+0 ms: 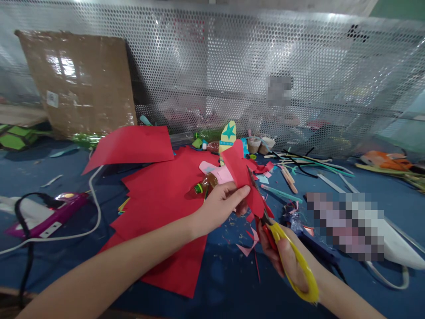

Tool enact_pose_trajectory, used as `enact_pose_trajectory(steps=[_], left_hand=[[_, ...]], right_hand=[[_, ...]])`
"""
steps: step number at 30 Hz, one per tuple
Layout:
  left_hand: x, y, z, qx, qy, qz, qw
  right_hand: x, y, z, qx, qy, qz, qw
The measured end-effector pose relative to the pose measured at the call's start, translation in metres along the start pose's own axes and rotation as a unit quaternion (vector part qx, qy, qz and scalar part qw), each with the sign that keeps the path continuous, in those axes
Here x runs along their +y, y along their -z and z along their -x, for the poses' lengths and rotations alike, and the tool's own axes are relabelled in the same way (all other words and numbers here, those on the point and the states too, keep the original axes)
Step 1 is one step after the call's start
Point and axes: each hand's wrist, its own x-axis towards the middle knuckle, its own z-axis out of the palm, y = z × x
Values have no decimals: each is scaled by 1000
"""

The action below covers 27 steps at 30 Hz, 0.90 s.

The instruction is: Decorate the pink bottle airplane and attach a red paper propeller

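My left hand point(221, 204) pinches a piece of red paper point(235, 161) between thumb and fingers and holds it up above the table. In my right hand point(282, 252) is a pair of scissors point(300, 277) with yellow and red handles. Their blades lie along the right edge of the red piece, and whether they are fully closed cannot be told. Left of my hands, large red sheets point(159, 212) lie overlapping on the blue table. A small brown bottle point(207, 182) with a green cap, wrapped in pink paper, rests on them.
A purple power strip point(56, 212) with cables lies at the left. A blue glue gun point(312, 239) lies right of the scissors. Behind are a yellow paper piece with a star point(228, 133), small cups point(254, 144), pipe cleaners point(308, 164), a cardboard sheet point(83, 84) and a perforated metal panel point(186, 57).
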Motion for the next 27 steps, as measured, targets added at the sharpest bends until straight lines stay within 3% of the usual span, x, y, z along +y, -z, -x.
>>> enact_pose_trajectory(steps=[12,27], left_hand=[[1,5,-2,42,-10,-9,999],[6,11,-4,31,-30,-71,997]], right_hand=[[-10,2,-3,-17,-1,-1,1000],[-4,8,1,-52,34,61,996]])
